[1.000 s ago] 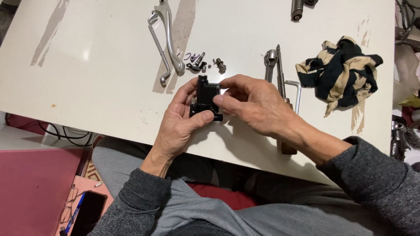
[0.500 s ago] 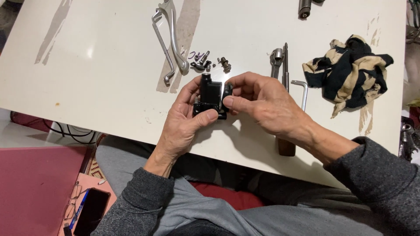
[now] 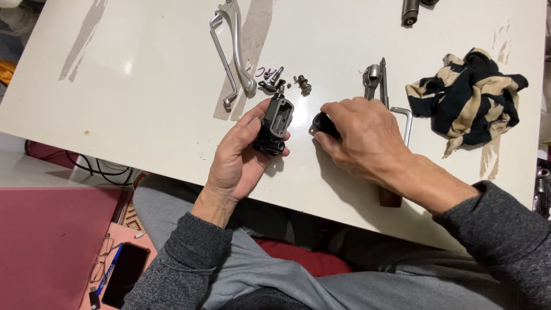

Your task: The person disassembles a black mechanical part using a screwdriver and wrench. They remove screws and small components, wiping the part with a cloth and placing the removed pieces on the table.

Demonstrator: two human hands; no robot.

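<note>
Silver lever (image 3: 235, 49) lies upper left on white table (image 3: 115, 86). Left hand (image 3: 241, 155) cradles black housing (image 3: 274, 123), fingers curled round it, open side up. Small screws (image 3: 284, 83) sit just above (easily scattered by a sleeve). Right hand (image 3: 364, 135) pinches black cap (image 3: 322, 123); a loose pinch could drop it.

Black metal housing (image 3: 274, 125) with open rectangular cavity, tilted upright above the table; small black cover (image 3: 323, 123) just beside it.
</note>
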